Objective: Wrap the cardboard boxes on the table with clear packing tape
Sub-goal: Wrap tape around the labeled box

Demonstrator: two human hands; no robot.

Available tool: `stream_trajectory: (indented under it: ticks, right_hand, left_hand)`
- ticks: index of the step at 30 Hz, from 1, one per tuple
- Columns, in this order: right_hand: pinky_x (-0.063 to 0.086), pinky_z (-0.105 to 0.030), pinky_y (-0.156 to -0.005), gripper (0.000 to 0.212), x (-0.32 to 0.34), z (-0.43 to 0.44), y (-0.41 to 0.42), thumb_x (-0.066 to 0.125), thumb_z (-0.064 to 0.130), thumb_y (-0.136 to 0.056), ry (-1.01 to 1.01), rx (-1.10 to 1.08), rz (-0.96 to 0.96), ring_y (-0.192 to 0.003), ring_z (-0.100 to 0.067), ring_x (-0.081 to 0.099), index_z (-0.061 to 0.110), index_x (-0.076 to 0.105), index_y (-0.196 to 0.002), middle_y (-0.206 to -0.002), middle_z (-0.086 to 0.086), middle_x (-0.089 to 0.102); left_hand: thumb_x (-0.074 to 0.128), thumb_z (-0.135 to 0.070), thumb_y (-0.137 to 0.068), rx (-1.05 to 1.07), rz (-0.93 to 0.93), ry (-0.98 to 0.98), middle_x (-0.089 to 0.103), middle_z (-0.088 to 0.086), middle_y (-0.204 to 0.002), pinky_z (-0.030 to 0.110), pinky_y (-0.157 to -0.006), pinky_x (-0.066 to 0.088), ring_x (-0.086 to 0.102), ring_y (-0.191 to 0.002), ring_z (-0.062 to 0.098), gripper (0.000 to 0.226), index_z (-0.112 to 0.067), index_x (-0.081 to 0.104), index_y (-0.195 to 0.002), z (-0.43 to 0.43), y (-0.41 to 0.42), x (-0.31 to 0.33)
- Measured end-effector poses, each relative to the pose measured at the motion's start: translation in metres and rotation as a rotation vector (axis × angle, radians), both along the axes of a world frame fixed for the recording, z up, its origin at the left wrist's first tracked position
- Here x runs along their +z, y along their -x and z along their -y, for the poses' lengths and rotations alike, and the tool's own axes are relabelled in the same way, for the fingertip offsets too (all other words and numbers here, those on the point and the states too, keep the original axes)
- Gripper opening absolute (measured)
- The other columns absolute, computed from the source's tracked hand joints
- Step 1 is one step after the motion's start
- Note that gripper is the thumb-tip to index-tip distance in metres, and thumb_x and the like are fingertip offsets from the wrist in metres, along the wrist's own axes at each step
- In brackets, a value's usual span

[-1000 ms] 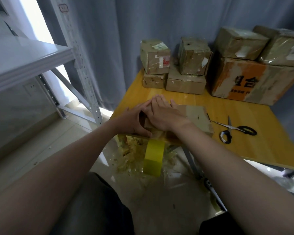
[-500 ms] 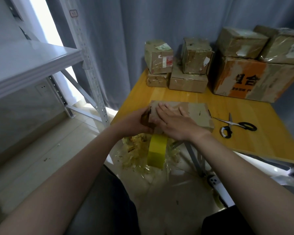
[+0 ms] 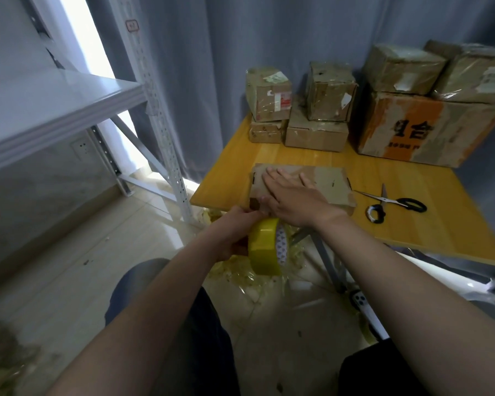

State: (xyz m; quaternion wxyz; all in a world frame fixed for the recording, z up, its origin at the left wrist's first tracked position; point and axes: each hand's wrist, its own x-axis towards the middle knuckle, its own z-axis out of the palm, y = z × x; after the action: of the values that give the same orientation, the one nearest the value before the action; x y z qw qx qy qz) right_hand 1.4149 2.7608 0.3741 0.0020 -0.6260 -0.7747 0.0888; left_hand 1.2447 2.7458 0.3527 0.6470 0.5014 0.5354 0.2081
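Observation:
A flat cardboard box (image 3: 326, 185) lies at the near left edge of the yellow wooden table (image 3: 412, 224). My right hand (image 3: 292, 195) presses flat on its top with straight fingers. My left hand (image 3: 235, 232) grips a yellow tape roll (image 3: 265, 247) just below the table edge, against the box's near side. Whether a strip of tape runs from the roll to the box is not clear.
Black-handled scissors (image 3: 395, 204) lie right of the box. Several taped boxes (image 3: 317, 110) and a large orange-printed carton (image 3: 423, 130) are stacked along the back. A white metal shelf rack (image 3: 69, 104) stands left. Tape scraps (image 3: 240, 270) litter the floor; a phone (image 3: 366, 310) lies under the table.
My left hand has dropped from the box's near edge below the table edge with the roll. My right hand has slid forward, flat over the box top.

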Motion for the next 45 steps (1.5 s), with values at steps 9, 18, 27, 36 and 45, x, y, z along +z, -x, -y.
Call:
stream_trajectory:
  ticks: [9, 18, 27, 36, 45]
  right_hand:
    - [-0.002, -0.051, -0.128, 0.065, 0.000, -0.002, 0.000, 0.023, 0.053, -0.110, -0.024, -0.014, -0.071, -0.160, -0.013, 0.000, 0.023, 0.011, -0.166, -0.174, 0.007, 0.003]
    - [0.038, -0.045, -0.115, 0.036, 0.014, 0.043, -0.089, 0.057, 0.028, -0.102, -0.525, -0.678, -0.521, -0.136, -0.027, 0.040, 0.023, 0.058, -0.138, -0.143, -0.001, 0.052]
    - [0.039, -0.050, -0.097, 0.044, 0.006, 0.080, -0.153, 0.069, 0.059, -0.090, 0.082, -0.844, -0.119, -0.133, -0.042, 0.034, 0.019, 0.052, -0.091, -0.125, -0.013, 0.039]
    - [0.040, -0.033, -0.055, 0.045, 0.024, 0.100, -0.150, 0.080, 0.053, -0.078, -0.065, -0.919, -0.273, -0.074, -0.026, 0.061, 0.012, 0.061, -0.082, -0.083, -0.008, 0.064]
    - [0.054, -0.023, -0.047, 0.040, 0.055, 0.101, -0.122, 0.082, 0.033, -0.080, 0.307, -0.350, -1.113, -0.054, -0.011, 0.051, 0.007, 0.072, -0.110, -0.073, -0.003, 0.066]
  left_hand:
    - [0.060, -0.033, -0.103, -0.070, -0.064, 0.058, 0.079, 0.012, -0.102, 0.033, -0.066, 0.059, 0.077, -0.097, 0.029, 0.024, -0.019, 0.061, -0.122, 0.016, -0.011, 0.001]
    - [0.071, -0.029, -0.094, 0.022, 0.010, 0.068, 0.079, 0.013, -0.102, 0.034, -0.068, 0.058, 0.075, -0.091, 0.028, 0.027, -0.012, 0.067, -0.114, 0.015, -0.018, 0.005]
    - [0.070, -0.026, -0.094, 0.069, -0.012, 0.097, 0.080, 0.013, -0.097, 0.046, -0.092, 0.056, 0.072, -0.084, 0.028, 0.027, -0.006, 0.071, -0.111, 0.018, -0.025, 0.007]
    - [0.069, -0.022, -0.095, 0.095, 0.022, 0.093, 0.079, 0.013, -0.096, 0.051, -0.097, 0.055, 0.073, -0.082, 0.027, 0.027, -0.004, 0.071, -0.114, 0.027, -0.023, 0.010]
    - [0.068, -0.029, -0.095, 0.061, -0.034, 0.069, 0.081, 0.005, -0.094, 0.035, -0.074, 0.057, 0.073, -0.086, 0.023, 0.024, -0.012, 0.072, -0.111, 0.028, -0.021, 0.013]
